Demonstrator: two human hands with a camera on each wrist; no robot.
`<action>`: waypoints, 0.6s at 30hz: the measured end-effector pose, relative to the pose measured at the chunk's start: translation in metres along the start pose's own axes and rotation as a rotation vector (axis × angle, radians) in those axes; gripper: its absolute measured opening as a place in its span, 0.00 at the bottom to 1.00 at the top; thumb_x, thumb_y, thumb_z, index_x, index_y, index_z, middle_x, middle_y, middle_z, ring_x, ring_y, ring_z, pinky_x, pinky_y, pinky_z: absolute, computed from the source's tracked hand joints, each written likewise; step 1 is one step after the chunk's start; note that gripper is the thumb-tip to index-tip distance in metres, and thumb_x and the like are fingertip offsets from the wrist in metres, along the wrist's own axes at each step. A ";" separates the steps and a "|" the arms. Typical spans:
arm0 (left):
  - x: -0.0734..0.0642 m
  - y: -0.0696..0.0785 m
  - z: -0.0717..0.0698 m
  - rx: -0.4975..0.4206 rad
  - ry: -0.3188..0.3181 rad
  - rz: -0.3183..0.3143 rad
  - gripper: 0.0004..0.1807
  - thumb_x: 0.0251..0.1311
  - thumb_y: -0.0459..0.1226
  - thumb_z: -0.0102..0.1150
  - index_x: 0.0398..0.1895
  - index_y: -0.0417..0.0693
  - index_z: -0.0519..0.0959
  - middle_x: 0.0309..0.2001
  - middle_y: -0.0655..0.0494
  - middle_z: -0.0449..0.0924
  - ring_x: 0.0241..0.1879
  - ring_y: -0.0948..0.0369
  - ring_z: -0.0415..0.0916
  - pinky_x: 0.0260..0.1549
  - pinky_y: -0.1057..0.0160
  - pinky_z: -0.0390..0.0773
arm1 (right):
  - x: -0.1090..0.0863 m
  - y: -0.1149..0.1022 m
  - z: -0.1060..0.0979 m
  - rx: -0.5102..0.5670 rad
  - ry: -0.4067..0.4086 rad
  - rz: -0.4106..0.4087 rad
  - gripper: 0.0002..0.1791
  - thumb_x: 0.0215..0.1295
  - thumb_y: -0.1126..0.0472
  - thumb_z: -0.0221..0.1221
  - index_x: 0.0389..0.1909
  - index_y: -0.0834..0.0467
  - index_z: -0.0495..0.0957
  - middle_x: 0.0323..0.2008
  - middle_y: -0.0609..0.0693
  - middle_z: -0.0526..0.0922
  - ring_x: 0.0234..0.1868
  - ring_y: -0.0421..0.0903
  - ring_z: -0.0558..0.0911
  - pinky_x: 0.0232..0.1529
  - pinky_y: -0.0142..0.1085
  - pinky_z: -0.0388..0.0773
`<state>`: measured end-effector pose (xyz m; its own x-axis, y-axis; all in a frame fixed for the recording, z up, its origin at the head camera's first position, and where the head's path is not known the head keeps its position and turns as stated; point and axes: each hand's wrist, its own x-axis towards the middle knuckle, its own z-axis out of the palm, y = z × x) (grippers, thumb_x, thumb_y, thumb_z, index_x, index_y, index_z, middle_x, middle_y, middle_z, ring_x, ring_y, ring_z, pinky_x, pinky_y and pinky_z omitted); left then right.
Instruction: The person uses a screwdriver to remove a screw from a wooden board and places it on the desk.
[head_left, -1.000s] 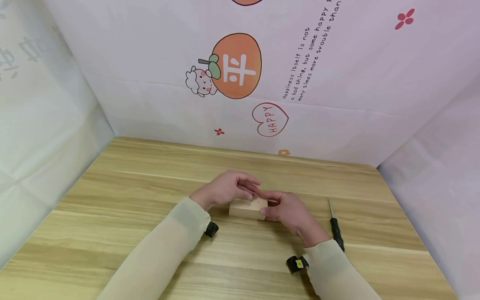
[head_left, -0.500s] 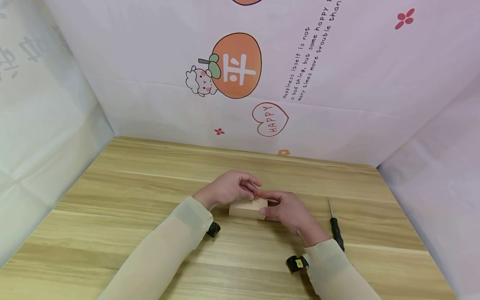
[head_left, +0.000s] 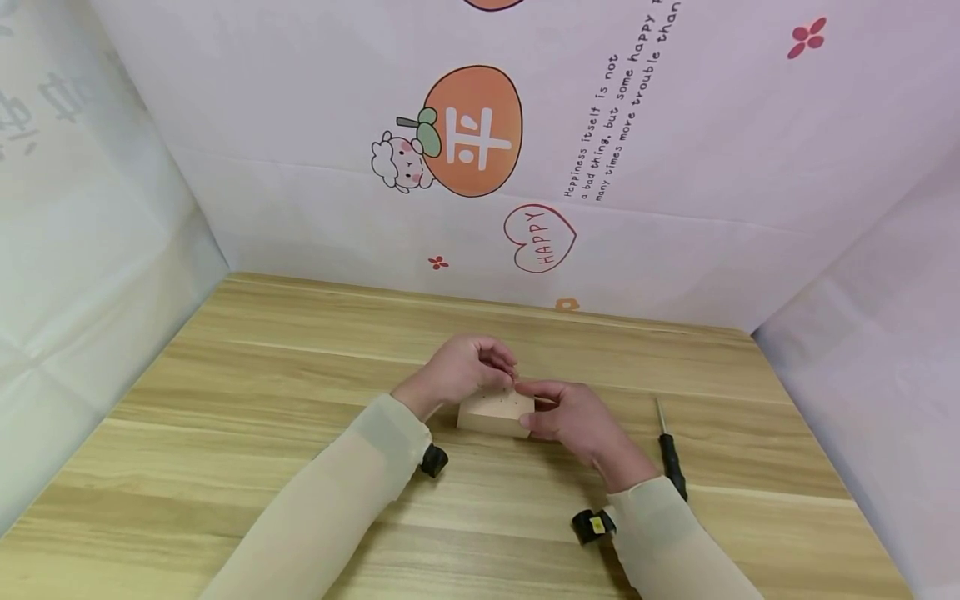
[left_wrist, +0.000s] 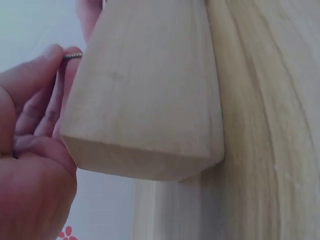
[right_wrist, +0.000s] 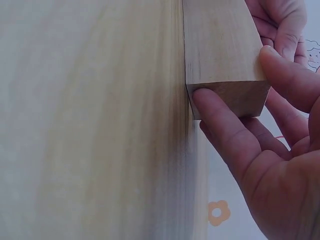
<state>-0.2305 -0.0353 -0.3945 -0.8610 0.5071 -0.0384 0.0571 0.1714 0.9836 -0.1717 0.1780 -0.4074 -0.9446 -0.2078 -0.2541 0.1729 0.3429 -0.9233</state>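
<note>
A pale wooden block lies on the table, several small dark holes or dots showing on its top face. My left hand is above the block's far side, pinching a small threaded screw between thumb and finger. One end of the screw is hidden by the fingers, the other by the block's edge, so I cannot tell whether it touches the wood. My right hand grips the right end of the block. In the right wrist view, fingers of that hand press the end face.
A black-handled screwdriver lies on the wood-grain table to the right, its shaft pointing away from me. A printed white cloth hangs behind the table, and plain pale cloth walls flank the sides.
My left hand has lifted slightly away from the block's top with the screw, uncovering more of the dotted face. The right hand and the block have stayed in place.
</note>
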 end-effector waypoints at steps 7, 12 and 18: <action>0.004 0.002 -0.008 -0.225 0.050 -0.122 0.16 0.55 0.24 0.70 0.48 0.29 0.81 0.43 0.41 0.84 0.41 0.53 0.83 0.42 0.58 0.83 | 0.000 -0.003 0.002 0.010 0.020 0.030 0.25 0.57 0.66 0.72 0.58 0.55 0.83 0.63 0.57 0.75 0.58 0.51 0.77 0.44 0.41 0.83; -0.002 0.007 -0.023 -0.347 0.072 -0.197 0.18 0.58 0.22 0.66 0.53 0.26 0.78 0.51 0.32 0.79 0.40 0.53 0.84 0.43 0.57 0.83 | -0.001 -0.003 0.003 0.018 0.019 0.036 0.25 0.58 0.67 0.72 0.58 0.54 0.83 0.62 0.57 0.75 0.57 0.50 0.78 0.44 0.41 0.83; -0.023 0.012 -0.051 -0.391 0.139 -0.223 0.20 0.62 0.22 0.62 0.58 0.24 0.75 0.56 0.29 0.75 0.51 0.45 0.80 0.46 0.57 0.81 | -0.001 -0.003 0.002 0.029 0.021 0.033 0.25 0.58 0.68 0.71 0.58 0.55 0.82 0.62 0.58 0.75 0.58 0.52 0.77 0.44 0.41 0.83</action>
<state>-0.2359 -0.0877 -0.3732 -0.8916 0.3720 -0.2583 -0.3085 -0.0815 0.9477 -0.1709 0.1749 -0.4048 -0.9439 -0.1779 -0.2783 0.2113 0.3226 -0.9226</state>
